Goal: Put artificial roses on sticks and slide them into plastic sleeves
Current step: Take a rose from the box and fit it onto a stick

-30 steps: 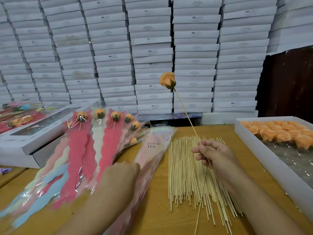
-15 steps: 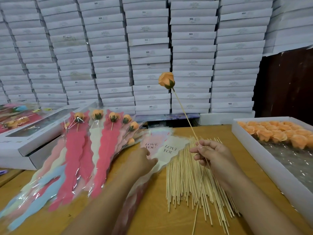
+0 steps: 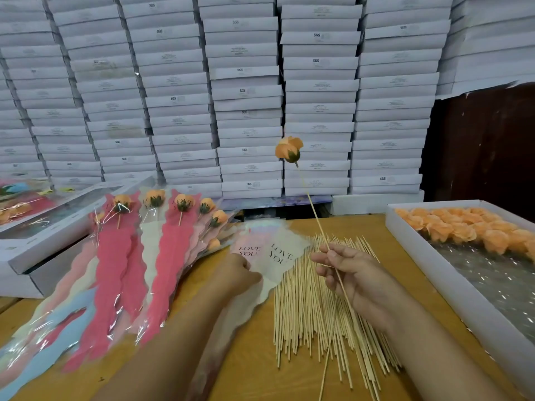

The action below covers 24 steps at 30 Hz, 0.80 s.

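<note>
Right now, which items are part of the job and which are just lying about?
In use: orange rose on thin wooden stick, right hand; pale "LOVE YOU" plastic sleeve, left hand; loose wooden sticks; white tray of orange roses.
Idle: stacked white boxes.

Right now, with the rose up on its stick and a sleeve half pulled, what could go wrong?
The left hand may drag two sleeves; two "LOVE YOU" prints are fanned there. The right hand holds the stick low, so the rose may wobble. The tail may disturb the loose sticks.

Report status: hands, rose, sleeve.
Right hand pinches stick, rose up top. Left hand pinches top sleeve off the stack. Nothing in the way.
</note>
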Tool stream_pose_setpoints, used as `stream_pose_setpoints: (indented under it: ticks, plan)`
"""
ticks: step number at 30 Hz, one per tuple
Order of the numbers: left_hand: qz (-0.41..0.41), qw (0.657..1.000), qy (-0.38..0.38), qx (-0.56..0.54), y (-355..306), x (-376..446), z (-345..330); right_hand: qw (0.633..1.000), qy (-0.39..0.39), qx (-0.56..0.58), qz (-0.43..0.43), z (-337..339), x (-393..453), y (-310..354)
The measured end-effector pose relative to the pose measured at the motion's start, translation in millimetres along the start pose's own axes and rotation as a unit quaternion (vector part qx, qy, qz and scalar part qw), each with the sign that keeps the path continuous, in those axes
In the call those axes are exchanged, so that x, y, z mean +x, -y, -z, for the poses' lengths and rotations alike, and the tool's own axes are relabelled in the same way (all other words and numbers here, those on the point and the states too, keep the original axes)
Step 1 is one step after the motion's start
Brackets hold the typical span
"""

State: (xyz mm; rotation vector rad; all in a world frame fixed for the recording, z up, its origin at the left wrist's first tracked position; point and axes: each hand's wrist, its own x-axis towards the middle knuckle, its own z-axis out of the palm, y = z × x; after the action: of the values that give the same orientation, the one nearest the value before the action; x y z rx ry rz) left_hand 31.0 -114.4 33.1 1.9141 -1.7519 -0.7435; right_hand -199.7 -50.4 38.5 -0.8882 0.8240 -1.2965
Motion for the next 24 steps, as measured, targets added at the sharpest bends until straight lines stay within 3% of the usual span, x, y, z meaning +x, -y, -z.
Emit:
stream_pose_setpoints:
  ticks: [4,12,18,24]
  plan:
    - [0.028,0.980,0.117,-0.160,-1.5,-16.8,11.1,1.000,0.006,-0.029,0.000,0.6,-1.2,-3.9]
    - [0.016,0.914,0.196,-0.355,6.8,-57.3,2.3,0.999,-0.024,-0.021,-0.032,3.2,1.8,-9.3]
    - [0.013,0.888,0.249,-0.387,10.3,-80.2,-10.6,0.996,-0.074,-0.010,-0.049,3.9,4.0,-11.1]
    - [0.012,0.907,0.212,-0.363,15.0,-88.3,-20.1,0.995,-0.086,-0.023,-0.038,5.3,4.3,-12.8]
